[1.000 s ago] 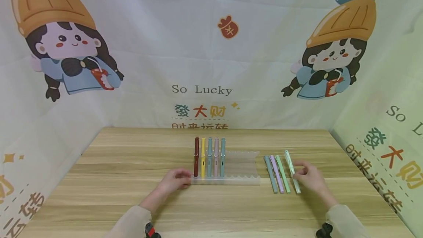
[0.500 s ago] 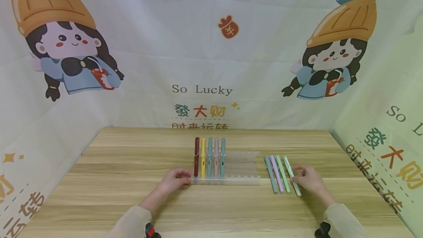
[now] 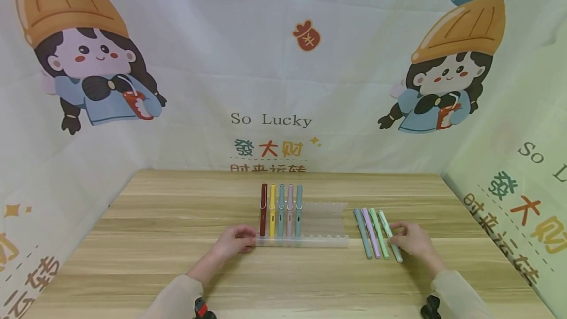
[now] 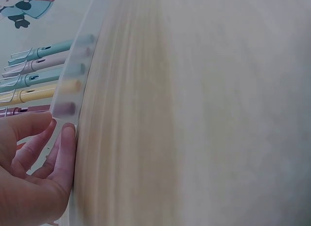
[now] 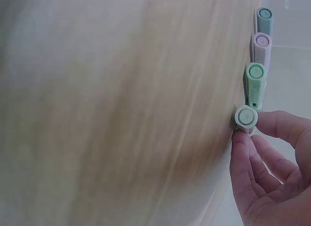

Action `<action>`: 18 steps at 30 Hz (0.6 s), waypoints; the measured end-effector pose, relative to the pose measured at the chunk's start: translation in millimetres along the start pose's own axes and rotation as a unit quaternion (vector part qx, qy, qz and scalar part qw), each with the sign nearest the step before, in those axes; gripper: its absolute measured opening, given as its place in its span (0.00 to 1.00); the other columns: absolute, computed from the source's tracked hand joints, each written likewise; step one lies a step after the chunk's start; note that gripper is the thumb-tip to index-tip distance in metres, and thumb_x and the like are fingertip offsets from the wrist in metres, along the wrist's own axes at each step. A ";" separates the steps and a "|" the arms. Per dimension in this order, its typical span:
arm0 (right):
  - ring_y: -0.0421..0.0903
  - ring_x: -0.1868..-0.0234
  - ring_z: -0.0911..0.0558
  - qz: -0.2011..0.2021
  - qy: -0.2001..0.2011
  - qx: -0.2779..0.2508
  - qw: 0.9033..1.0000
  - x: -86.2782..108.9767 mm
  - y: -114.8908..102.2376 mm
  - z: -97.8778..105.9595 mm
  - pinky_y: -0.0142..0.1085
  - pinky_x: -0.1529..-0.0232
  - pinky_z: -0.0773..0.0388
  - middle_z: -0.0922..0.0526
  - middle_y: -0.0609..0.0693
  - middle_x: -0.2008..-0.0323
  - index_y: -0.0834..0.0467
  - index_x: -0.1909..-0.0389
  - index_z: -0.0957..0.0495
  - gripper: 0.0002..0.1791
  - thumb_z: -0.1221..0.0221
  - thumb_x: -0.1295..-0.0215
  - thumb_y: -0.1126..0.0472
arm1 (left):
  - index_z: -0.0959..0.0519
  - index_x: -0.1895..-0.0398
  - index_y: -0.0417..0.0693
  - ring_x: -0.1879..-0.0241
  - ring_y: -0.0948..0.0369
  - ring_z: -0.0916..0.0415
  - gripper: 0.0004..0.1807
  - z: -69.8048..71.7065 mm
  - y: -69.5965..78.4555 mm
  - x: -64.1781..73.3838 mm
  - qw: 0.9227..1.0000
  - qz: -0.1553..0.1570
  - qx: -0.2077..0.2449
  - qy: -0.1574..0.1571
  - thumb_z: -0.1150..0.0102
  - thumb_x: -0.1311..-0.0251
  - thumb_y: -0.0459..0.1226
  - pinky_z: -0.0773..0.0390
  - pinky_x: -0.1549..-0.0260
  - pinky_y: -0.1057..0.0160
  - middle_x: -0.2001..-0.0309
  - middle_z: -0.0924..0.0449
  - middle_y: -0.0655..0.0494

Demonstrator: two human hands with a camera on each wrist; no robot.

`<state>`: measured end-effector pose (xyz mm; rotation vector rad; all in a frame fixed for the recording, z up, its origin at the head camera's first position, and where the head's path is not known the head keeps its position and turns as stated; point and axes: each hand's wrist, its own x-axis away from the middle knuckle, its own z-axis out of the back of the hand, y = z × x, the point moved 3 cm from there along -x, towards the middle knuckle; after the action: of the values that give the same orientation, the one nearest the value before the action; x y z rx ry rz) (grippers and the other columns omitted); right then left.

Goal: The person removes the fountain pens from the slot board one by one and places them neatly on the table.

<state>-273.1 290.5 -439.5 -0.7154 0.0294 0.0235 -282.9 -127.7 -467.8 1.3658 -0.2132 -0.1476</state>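
On the table stands a clear plastic pen rack [image 3: 325, 242]. A dark red pen [image 3: 263, 210], a yellow pen [image 3: 272, 210], two blue pens and a pink pen [image 3: 290, 210] lie side by side in its left part. My left hand [image 3: 236, 240] holds the rack's left end, thumb and forefinger at its corner in the left wrist view. To the right of the rack, my right hand [image 3: 415, 241] pinches a pale mint pen [image 5: 246, 117] between thumb and fingers. Beside that pen lie a green pen [image 3: 379, 234], a lilac pen [image 3: 371, 234] and a grey-blue pen [image 3: 362, 234].
The wooden table [image 3: 283, 284] runs back to a pale cloth backdrop [image 3: 199, 63] printed with cartoon figures. Cloth also hangs along the left and right sides. The rack's right slots hold no pens.
My right hand has lowered the pale mint pen and brought it slightly left, closer to the green pen. The left hand and the rack have kept their places.
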 end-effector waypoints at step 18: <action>0.44 0.79 0.25 0.007 0.001 0.009 1.000 -2.6 -4.5 -3.3 0.35 0.79 0.28 0.23 0.51 0.77 0.72 0.58 0.28 0.19 0.41 0.50 0.66 | 0.28 0.59 0.27 0.66 0.55 0.26 0.12 0.6 1.5 0.8 1.000 0.004 -0.001 0.001 0.46 0.47 0.26 0.22 0.65 0.59 0.64 0.24 0.47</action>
<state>-275.7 285.0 -439.0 -0.6968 0.0371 0.0346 -282.3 -128.1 -466.1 1.3626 -0.2178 -0.1399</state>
